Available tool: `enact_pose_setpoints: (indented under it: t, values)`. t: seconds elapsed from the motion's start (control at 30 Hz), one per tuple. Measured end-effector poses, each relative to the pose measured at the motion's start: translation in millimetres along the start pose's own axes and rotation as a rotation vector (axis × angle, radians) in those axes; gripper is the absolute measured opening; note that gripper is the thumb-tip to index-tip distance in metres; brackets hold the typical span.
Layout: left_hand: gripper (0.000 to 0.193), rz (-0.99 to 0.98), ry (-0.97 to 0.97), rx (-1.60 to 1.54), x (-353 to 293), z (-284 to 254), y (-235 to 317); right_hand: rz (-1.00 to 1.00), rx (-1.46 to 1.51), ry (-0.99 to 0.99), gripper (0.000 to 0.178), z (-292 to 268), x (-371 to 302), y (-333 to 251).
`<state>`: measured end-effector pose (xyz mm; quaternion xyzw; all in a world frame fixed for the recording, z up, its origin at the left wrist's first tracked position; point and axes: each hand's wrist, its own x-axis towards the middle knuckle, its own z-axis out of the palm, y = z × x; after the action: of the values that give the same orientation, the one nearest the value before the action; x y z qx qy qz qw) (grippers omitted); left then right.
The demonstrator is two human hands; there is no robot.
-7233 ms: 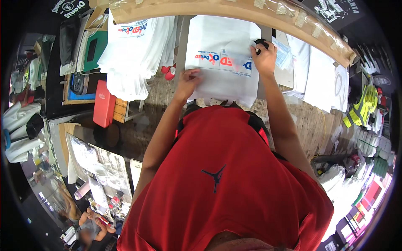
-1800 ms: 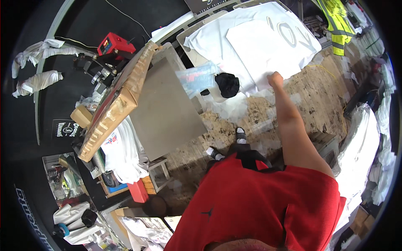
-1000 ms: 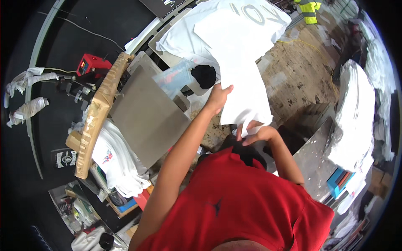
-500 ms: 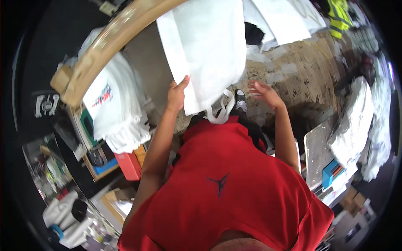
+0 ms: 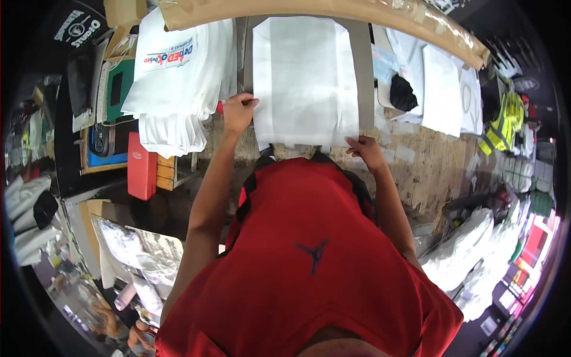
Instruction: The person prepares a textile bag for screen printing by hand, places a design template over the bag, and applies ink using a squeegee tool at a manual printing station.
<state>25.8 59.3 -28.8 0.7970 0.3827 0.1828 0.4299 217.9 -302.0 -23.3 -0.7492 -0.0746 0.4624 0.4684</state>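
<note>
1. In the head view, I have the white fabric piece lying flat on a grey-brown board, straight ahead of the red shirt; its two far corners are cut at a slant, and its near end reaches past the board toward the body.
2. I see the left hand at the fabric's left edge, fingers mostly curled, with thumb and forefinger close together; the fingertips meet the edge, yet I cannot tell whether they pinch it or only touch it.
3. I see the right hand at the near right corner, half closed, fingers bent inward; they are at the corner, though I cannot tell whether the cloth is gripped.
4. Left of the board I make out a stack of white bags, the top one printed in red and blue; a red box sits nearer the body, below the stack.
5. Across the far side runs a tape-covered brown frame edge; on the right I find a black bundle beside more white cloth; a yellow reflective vest hangs farther right, and a stained wooden floor shows below.
</note>
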Motion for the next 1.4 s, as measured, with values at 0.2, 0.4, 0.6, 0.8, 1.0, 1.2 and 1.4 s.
enact_pose_setpoints:
  t: [0.2, 0.4, 0.6, 0.8, 1.0, 1.2, 1.4]
  values:
    - [0.029, -0.091, 0.117, 0.150, 55, 24, 6, -0.255, -0.540, 0.187, 0.034, -37, 32, -44]
    - [0.030, -0.181, 0.161, 0.094, 58, 32, 14, -0.375, -0.641, 0.322, 0.040, -36, 45, -74]
    - [0.034, -0.249, 0.114, -0.010, 63, 30, 17, -0.326, -0.614, 0.375, 0.039, -32, 53, -70]
    - [0.031, -0.261, 0.139, -0.091, 61, 30, 6, -0.301, -0.532, 0.404, 0.036, -29, 59, -66]
    - [0.031, -0.252, 0.149, -0.021, 54, 33, 20, -0.300, -0.530, 0.462, 0.034, -30, 60, -56]
    - [0.030, -0.220, 0.105, 0.110, 64, 33, 0, -0.259, -0.464, 0.424, 0.036, -32, 60, -58]
    - [0.028, -0.213, 0.155, 0.109, 59, 39, 11, -0.290, -0.508, 0.472, 0.037, -33, 62, -52]
